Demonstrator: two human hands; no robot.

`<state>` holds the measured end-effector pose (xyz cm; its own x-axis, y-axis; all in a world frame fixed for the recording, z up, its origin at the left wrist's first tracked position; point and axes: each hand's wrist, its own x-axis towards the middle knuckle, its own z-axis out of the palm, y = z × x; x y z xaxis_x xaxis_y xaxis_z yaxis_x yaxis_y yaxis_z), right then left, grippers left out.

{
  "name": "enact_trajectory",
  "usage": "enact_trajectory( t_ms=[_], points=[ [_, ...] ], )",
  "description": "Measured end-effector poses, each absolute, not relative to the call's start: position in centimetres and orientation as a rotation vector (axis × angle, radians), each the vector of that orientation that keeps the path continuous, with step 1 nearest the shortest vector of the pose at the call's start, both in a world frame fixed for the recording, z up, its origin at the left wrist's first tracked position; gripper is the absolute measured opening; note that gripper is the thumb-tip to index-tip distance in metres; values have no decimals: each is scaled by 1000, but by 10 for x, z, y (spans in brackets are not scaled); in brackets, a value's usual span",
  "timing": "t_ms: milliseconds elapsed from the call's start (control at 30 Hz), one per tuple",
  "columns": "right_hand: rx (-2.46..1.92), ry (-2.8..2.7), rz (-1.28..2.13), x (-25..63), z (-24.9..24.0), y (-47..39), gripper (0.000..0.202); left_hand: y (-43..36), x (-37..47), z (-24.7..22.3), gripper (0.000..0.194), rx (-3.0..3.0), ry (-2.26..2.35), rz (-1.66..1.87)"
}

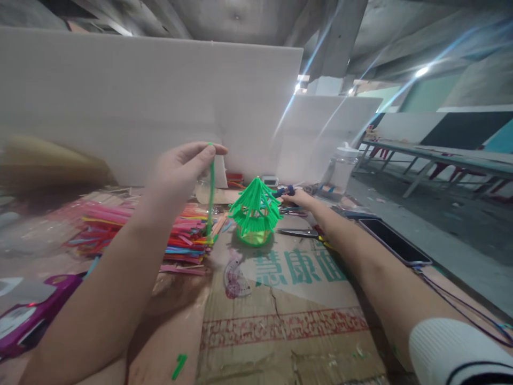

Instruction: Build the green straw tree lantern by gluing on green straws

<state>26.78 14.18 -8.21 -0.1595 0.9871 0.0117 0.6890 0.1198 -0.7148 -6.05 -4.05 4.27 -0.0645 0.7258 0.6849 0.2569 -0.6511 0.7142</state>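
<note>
My left hand is raised, thumb and fingers pinched on a green pipe cleaner that hangs straight down. In the middle of the cardboard stands a small green hut-like model, with a cone roof of pipe cleaners and a round base. My right hand reaches past its right side, closed at a dark-blue-handled tool whose kind I cannot make out. Under my right forearm lies a pair of scissors with yellow-and-black handles.
A bundle of coloured pipe cleaners lies at left, near a purple device. A clear protractor rests on the printed cardboard. At right are a phone and a plastic bottle; a white panel stands behind.
</note>
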Motion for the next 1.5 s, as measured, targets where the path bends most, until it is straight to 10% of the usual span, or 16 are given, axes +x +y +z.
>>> enact_trajectory(
  t_ms=[533,1000,1500],
  points=[
    [-1419,-1618,105,286,9,9,28,-61,-32,41,26,1892,960,1518],
    [-812,-1645,1334,192,-24,-74,28,-64,7,34,28,2171,1020,1363],
    [-926,-1479,1378,182,-53,-71,30,5,-12,11,32,2504,1142,1284]
  ],
)
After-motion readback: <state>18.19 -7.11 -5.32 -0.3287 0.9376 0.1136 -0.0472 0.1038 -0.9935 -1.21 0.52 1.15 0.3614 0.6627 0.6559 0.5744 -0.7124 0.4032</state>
